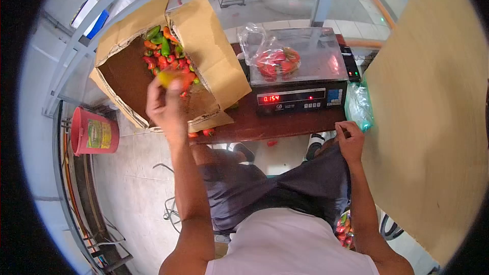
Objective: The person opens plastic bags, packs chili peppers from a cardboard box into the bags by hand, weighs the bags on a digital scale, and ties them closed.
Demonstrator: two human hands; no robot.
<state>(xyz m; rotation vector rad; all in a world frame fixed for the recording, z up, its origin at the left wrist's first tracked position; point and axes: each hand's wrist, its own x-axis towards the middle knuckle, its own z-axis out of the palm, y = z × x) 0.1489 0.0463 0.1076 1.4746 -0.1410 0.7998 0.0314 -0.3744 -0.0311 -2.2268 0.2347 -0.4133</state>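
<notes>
My left hand point(168, 109) is raised over the open cardboard box point(211, 51), its fingers closed on a yellow and orange pepper point(172, 78), blurred by motion. Inside the box lies a heap of red, orange and green peppers point(165, 61). On the digital scale point(295, 103), reading 0.154, a clear plastic bag point(253, 38) holds several red peppers point(277, 62). My right hand point(350, 140) rests by my knee at the table's right front edge, fingers curled in a pinch. Whatever sits between those fingertips, if anything, is too small to make out.
A bundle of greenish plastic bags point(359, 106) hangs at the right of the brown table point(244, 127). Loose red peppers point(208, 132) lie at its front edge. A pink bucket point(94, 131) stands left, a wooden panel point(428, 122) right. More peppers point(345, 231) show beside my seat.
</notes>
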